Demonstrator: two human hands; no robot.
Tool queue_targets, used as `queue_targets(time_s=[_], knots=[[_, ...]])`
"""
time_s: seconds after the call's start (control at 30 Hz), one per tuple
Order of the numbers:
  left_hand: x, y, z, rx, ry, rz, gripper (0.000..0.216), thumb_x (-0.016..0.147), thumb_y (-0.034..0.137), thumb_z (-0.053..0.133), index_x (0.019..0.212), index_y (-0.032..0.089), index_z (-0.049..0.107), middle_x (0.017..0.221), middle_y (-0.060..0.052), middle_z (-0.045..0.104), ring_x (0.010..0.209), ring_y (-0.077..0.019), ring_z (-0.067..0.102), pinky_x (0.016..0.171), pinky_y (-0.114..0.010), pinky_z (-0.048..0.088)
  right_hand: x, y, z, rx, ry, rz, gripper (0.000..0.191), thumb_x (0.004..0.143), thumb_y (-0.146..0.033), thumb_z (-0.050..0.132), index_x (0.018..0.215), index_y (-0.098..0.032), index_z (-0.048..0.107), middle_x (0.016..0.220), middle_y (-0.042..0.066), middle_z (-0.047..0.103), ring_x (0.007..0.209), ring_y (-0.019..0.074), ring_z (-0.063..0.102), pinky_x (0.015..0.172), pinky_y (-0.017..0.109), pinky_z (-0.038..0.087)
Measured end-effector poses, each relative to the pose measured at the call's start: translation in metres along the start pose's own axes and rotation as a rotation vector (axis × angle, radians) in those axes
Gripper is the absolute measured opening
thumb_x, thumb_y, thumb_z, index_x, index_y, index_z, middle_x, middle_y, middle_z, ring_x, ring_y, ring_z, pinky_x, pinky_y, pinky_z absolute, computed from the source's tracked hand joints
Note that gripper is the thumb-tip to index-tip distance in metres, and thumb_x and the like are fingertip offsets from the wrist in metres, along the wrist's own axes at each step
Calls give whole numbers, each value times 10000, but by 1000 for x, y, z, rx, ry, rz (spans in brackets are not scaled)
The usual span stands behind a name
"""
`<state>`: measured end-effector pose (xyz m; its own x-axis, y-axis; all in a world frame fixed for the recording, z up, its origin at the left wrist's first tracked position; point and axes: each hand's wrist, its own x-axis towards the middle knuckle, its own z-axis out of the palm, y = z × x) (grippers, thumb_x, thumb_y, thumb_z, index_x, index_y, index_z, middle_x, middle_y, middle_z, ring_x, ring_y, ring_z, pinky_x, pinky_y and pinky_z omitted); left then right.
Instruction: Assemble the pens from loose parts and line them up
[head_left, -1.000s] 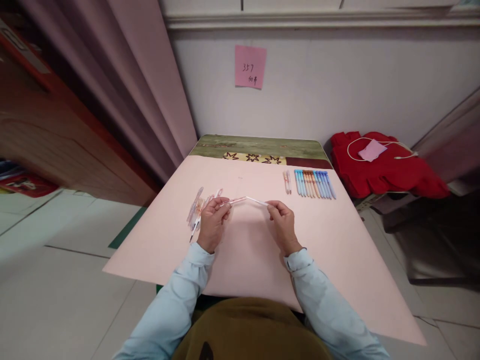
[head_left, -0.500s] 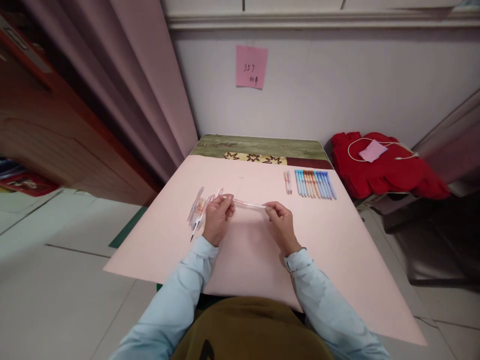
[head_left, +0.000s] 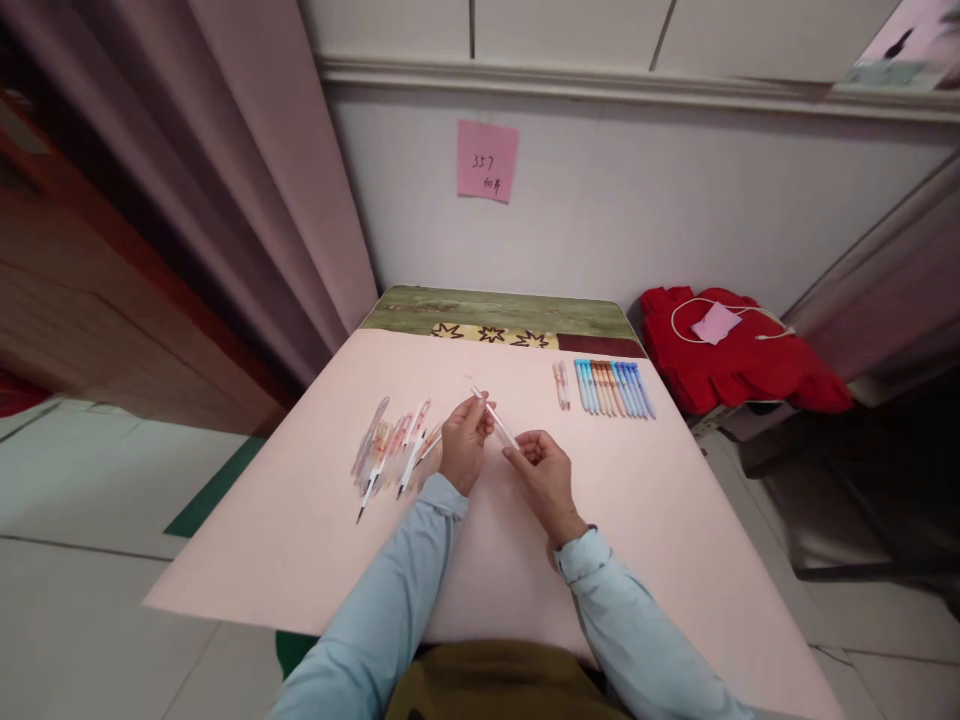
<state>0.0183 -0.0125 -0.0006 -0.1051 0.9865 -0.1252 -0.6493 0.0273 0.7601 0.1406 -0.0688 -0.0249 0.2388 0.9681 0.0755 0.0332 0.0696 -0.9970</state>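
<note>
Both my hands are over the middle of the table, their fingertips closed on one slim white pen (head_left: 501, 423). My left hand (head_left: 465, 440) pinches its upper part, and the fingers hide some of it. The lower end is between the thumb and fingers of my right hand (head_left: 546, 477). I cannot tell whether it is a whole pen or only a part. To the left of my left hand lies a loose pile of clear and pinkish pen parts (head_left: 382, 440), with white pen refills (head_left: 410, 465) with dark tips among them.
A neat row of blue and brown pens (head_left: 613, 388) lies at the back right, beside a few clear pens (head_left: 562, 386). Pink paper (head_left: 660, 560) covers the table. A red cloth (head_left: 750, 370) with a white cable is on the right. A pink note (head_left: 487, 162) hangs on the wall.
My hands have come closer together, and the pen has turned from nearly level to slanting. My left hand has moved away from the pile, where more refills now show. The view has shifted slightly.
</note>
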Motion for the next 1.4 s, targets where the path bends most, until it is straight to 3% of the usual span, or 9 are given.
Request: queue_targets(time_s=[0.47, 0.7, 0.93, 1.03, 1.1, 1.17, 1.27, 1.4], knots=[[-3, -1, -2, 49, -136, -144, 282, 743, 324, 773, 930, 135, 680, 827, -44, 682, 618, -62, 528, 580, -207, 414, 3, -6, 2, -66, 62, -11, 257, 792, -416, 712, 797, -186, 598, 667, -22, 564, 581, 115, 479, 546, 234, 409], [-3, 0, -3, 78, -149, -121, 242, 744, 316, 768, 873, 141, 663, 812, -34, 673, 601, -58, 515, 565, -206, 406, 1, -7, 2, -64, 33, 12, 304, 820, -485, 674, 798, -187, 615, 626, -20, 581, 537, 117, 484, 511, 231, 394], [-6, -1, -3, 93, -186, -136, 254, 772, 329, 744, 915, 141, 650, 834, -49, 687, 605, -67, 518, 576, -211, 406, -1, -9, -1, -119, -20, 8, 493, 954, -527, 451, 606, -194, 556, 554, 0, 572, 510, 127, 514, 537, 247, 406], [-5, -2, -4, 100, -185, -120, 264, 768, 335, 745, 923, 144, 648, 837, -49, 687, 620, -72, 529, 592, -215, 413, 0, -8, -2, -125, -33, 9, 425, 949, -518, 457, 732, -192, 620, 547, -22, 549, 514, 130, 508, 539, 247, 400], [-4, -3, -5, 96, -177, -110, 263, 767, 333, 745, 923, 145, 647, 844, -50, 687, 625, -73, 534, 593, -214, 413, 2, -6, -2, -126, -9, -10, 303, 883, -492, 584, 931, -196, 628, 574, -52, 534, 525, 124, 493, 534, 235, 392], [-4, -3, -6, 95, -172, -106, 260, 769, 330, 742, 927, 145, 649, 847, -51, 689, 626, -74, 535, 593, -216, 415, 3, -4, -1, -118, 17, -14, 342, 794, -461, 696, 992, -202, 593, 615, -62, 536, 533, 116, 480, 518, 224, 383], [-4, -4, -6, 100, -178, -94, 262, 783, 334, 728, 948, 144, 654, 858, -57, 691, 626, -77, 529, 594, -223, 417, 3, -2, 1, -68, -22, 19, 294, 816, -484, 659, 848, -200, 586, 648, -28, 582, 551, 121, 506, 516, 231, 398], [-5, -3, -7, 111, -177, -95, 286, 789, 343, 724, 989, 147, 664, 894, -70, 704, 636, -82, 533, 604, -233, 419, 1, -5, 1, -42, -97, 25, 442, 942, -522, 456, 698, -186, 608, 620, 18, 613, 572, 142, 550, 560, 260, 429]])
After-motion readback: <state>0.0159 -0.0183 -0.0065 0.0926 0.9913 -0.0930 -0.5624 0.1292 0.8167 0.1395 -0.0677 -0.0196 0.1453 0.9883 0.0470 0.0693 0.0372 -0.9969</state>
